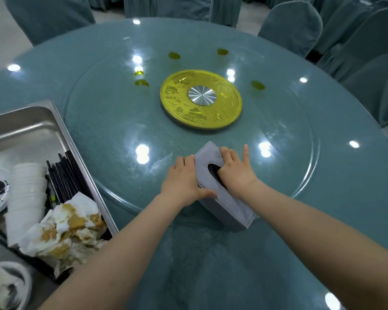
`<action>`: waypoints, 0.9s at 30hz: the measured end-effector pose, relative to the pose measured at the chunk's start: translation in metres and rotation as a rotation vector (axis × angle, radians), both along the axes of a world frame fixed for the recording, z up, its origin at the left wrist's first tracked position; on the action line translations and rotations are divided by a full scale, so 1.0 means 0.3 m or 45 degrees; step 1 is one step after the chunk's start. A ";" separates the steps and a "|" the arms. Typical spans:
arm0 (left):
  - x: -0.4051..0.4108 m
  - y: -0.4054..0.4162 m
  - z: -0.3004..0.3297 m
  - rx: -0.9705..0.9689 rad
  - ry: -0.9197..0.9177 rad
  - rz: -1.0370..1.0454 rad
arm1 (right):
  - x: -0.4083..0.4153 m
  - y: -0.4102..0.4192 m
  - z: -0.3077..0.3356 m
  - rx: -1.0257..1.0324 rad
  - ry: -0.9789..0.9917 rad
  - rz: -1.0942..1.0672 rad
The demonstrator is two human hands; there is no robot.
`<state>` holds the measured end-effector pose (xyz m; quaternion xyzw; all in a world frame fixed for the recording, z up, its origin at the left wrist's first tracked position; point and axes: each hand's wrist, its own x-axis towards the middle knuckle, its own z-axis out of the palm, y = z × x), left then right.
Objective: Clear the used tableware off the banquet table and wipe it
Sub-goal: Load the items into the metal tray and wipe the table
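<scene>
Around the one gold disc (pixel 201 99) at the table's centre lie five yellow-green spills (pixel 174 55). Nearer than the disc sits one grey tissue box (pixel 222 193). Left of the disc, one steel tray (pixel 20 128) holds one stack of white cups (pixel 26 198).

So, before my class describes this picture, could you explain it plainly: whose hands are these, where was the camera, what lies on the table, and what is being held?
The single picture comes from a camera on a person's head, looking down at their bare hands. The left hand steadies a grey tissue box; the right hand reaches into its slot. The box sits on a glass turntable with a gold centre disc and yellowish spills. Left, a metal tray holds stacked white cups, black chopsticks and stained napkins.
</scene>
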<state>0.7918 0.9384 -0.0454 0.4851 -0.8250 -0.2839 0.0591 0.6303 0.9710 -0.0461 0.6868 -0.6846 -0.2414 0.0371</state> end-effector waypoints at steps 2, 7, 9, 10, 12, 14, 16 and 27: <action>-0.004 0.006 -0.007 0.004 0.011 0.008 | -0.011 0.002 -0.008 -0.012 -0.043 -0.010; -0.009 0.011 0.001 0.027 0.022 0.023 | -0.029 0.000 -0.004 -0.057 -0.196 -0.012; -0.014 0.010 0.010 0.048 0.017 0.033 | -0.036 0.000 0.006 -0.070 -0.280 -0.021; -0.017 0.010 0.016 0.058 0.010 0.040 | -0.038 0.003 0.012 -0.067 -0.306 -0.019; -0.020 0.012 0.027 0.072 -0.004 0.049 | -0.044 0.009 0.024 -0.058 -0.343 -0.007; -0.025 0.020 0.032 0.073 -0.006 0.057 | -0.055 0.019 0.036 -0.060 -0.383 0.015; -0.029 0.027 0.034 0.059 -0.015 0.061 | -0.070 0.036 0.046 -0.105 -0.468 0.026; -0.074 0.065 0.007 0.005 -0.226 0.011 | -0.082 0.188 0.037 -0.680 -1.158 -0.217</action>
